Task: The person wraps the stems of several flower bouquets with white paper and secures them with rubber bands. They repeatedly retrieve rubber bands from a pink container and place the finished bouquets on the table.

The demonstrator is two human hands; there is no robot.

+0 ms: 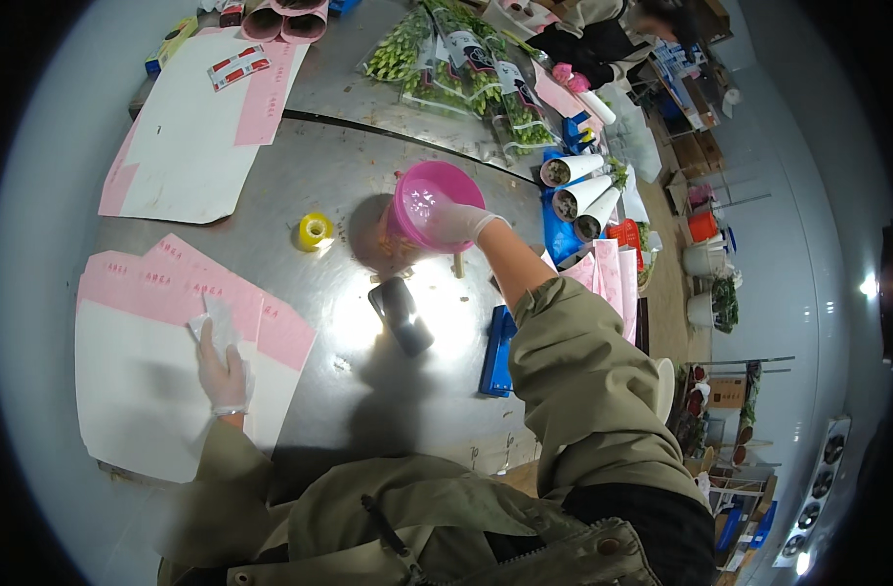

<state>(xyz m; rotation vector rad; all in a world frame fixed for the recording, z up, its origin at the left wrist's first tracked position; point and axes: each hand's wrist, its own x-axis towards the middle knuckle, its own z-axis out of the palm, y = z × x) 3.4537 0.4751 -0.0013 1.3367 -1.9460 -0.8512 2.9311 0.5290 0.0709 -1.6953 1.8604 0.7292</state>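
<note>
My left hand (223, 377), in a thin translucent glove, holds a crumpled piece of clear plastic (218, 315). It is above a fanned stack of white paper sheets with pink borders (135, 359) on the left of the metal table. My right hand (457, 222), gloved too, reaches into a bright pink plastic bucket (446, 174) that holds liquid with a shiny surface. The fingers of that hand are hidden inside the bucket, so whether they grip anything does not show. A dark smartphone (401, 315) lies on the metal table (307, 176) below the bucket.
A roll of yellow tape (315, 231) lies left of the bucket. Plastic-sleeved green flower bunches (461, 73) lie at the back. White-wrapped bundles (586, 194) and a blue tape dispenser (498, 351) are on the right. Another person (593, 36) works at the far right.
</note>
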